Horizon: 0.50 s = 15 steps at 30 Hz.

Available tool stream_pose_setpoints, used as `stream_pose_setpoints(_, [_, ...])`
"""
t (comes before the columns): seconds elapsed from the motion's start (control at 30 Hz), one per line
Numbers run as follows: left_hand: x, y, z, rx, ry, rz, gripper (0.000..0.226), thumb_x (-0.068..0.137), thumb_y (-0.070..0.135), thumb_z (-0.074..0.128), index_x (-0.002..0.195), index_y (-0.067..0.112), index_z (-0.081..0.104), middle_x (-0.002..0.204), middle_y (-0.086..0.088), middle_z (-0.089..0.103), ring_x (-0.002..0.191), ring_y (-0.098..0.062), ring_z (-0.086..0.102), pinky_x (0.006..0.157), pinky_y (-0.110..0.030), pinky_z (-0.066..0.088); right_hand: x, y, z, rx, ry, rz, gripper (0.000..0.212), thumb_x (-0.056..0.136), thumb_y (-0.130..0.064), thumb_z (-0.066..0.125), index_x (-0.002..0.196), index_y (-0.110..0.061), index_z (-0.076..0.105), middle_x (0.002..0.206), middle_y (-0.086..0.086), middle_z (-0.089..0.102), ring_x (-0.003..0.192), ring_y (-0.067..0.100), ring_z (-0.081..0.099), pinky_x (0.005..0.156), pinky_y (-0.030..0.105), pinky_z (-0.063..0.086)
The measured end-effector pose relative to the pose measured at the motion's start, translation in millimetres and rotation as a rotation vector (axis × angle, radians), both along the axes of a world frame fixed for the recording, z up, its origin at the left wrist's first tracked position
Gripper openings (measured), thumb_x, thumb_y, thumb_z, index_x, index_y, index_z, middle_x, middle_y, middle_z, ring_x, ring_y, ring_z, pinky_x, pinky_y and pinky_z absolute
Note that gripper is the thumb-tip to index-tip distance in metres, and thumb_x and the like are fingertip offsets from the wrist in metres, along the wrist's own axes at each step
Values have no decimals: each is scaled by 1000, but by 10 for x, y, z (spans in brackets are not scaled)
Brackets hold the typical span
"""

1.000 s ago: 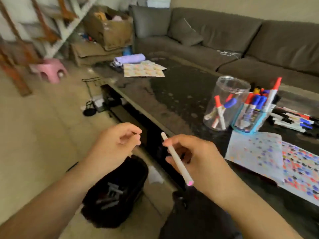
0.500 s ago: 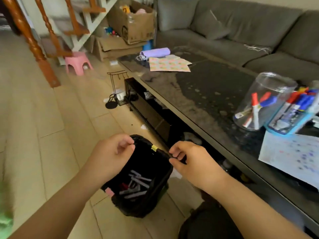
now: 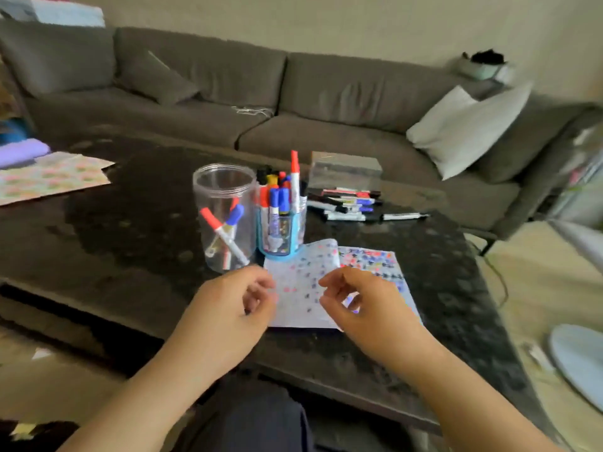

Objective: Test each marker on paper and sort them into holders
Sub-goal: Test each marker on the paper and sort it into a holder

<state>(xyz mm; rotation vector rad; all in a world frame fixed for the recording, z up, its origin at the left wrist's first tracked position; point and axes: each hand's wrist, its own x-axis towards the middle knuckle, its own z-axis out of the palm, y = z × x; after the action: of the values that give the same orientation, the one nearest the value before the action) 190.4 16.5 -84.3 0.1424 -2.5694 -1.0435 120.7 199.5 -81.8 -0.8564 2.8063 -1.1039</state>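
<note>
A clear plastic jar [image 3: 224, 210] holding a few markers stands beside a blue cup [image 3: 282, 234] packed with markers [image 3: 283, 194] on a dark speckled surface [image 3: 130, 230]. More markers [image 3: 352, 207] lie loose behind. Dotted paper [image 3: 306, 288] lies flat in front. Left hand [image 3: 228, 308] and right hand [image 3: 368, 308] hover above it, fingers loosely curled, empty. A grey sofa [image 3: 293, 93] sits beyond.

Arms: both forearms bare, no sleeves in view, entering from the lower edge of the frame.
Left hand [image 3: 225, 308]: bare, no glove.
Right hand [image 3: 368, 308]: bare, no glove.
Legs: dark navy trousers [image 3: 248, 415], bottom centre.
</note>
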Motion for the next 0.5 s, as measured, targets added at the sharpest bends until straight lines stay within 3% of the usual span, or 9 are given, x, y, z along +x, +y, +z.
stream_pose_setpoints(0.07, [-356, 263, -21, -11, 14, -68, 15, 83, 23, 63, 82, 37, 57, 75, 17, 60, 72, 3, 56, 63, -11, 43, -201, 264, -49, 10, -14, -89, 16, 90, -26, 60, 104, -32, 62, 87, -17, 62, 82, -4, 55, 74, 11, 44])
stream_pose_setpoints(0.23, [-1212, 772, -103, -73, 31, -163, 11, 87, 24, 58, 87, 34, 54, 76, 17, 55, 73, -4, 55, 69, -21, 48, -778, 732, -255, 76, -47, -246, 22, 92, -28, 58, 113, -27, 62, 93, -16, 61, 82, -2, 56, 67, 7, 45])
stream_pose_setpoints(0.33, [-1593, 891, -262, -137, 45, -161, 7, 88, 27, 55, 94, 30, 57, 85, 16, 54, 78, -2, 54, 65, -17, 44, -1161, 818, -401, 132, -37, -279, 24, 92, -29, 57, 116, -25, 61, 97, -13, 60, 79, -2, 53, 64, 5, 41])
stream_pose_setpoints(0.4, [-1741, 897, -389, -156, 44, -156, 9, 90, 29, 55, 98, 28, 57, 91, 14, 54, 81, -2, 52, 66, -16, 42, -1424, 786, -488, 181, -23, -290, 28, 92, -30, 57, 120, -25, 59, 108, -10, 61, 83, 0, 52, 70, 6, 39])
stream_pose_setpoints(0.5, [-1905, 833, -510, -150, 26, -133, 10, 89, 29, 56, 99, 27, 58, 91, 14, 54, 81, -2, 52, 65, -15, 41, -1859, 646, -603, 250, 17, -277, 38, 94, -27, 56, 131, -23, 52, 130, -4, 54, 108, 9, 54, 87, 15, 38])
